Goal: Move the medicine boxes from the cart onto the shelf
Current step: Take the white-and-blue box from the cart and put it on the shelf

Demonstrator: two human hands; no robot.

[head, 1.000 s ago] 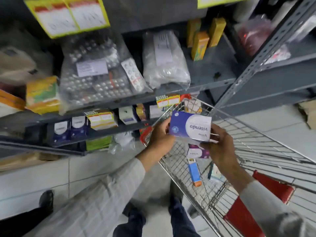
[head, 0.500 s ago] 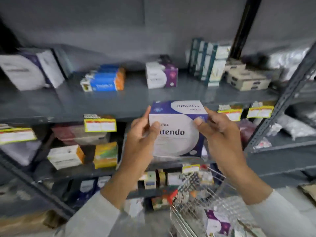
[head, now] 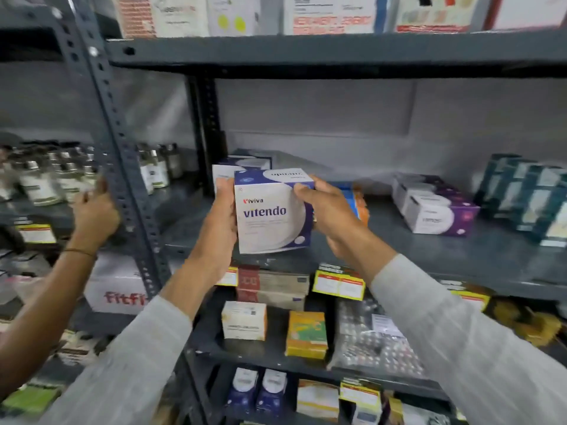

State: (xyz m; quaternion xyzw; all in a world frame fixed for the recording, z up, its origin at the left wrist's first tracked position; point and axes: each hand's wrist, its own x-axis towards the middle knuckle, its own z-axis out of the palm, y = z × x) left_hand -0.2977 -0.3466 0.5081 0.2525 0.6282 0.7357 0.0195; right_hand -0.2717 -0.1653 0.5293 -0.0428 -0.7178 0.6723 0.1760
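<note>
I hold a white and dark-blue Vitendo medicine box (head: 271, 213) upright in front of the middle grey shelf (head: 399, 256). My left hand (head: 222, 222) grips its left side and my right hand (head: 329, 214) grips its right side and top corner. Just behind it, matching Vitendo boxes (head: 245, 165) stand at the back left of the same shelf. The cart is out of view.
Another person's hand (head: 96, 211) reaches onto the left shelf bay beside the perforated upright post (head: 122, 167), among small bottles (head: 40, 179). On my shelf lie blue-orange boxes (head: 356, 200), white-purple boxes (head: 432, 207) and teal boxes (head: 527, 194). Lower shelves hold more boxes and blister packs.
The box has risen from over the cart to shelf height and turned upright. My view has swung up, so the cart has dropped from sight. Another person's hand has appeared at left.
</note>
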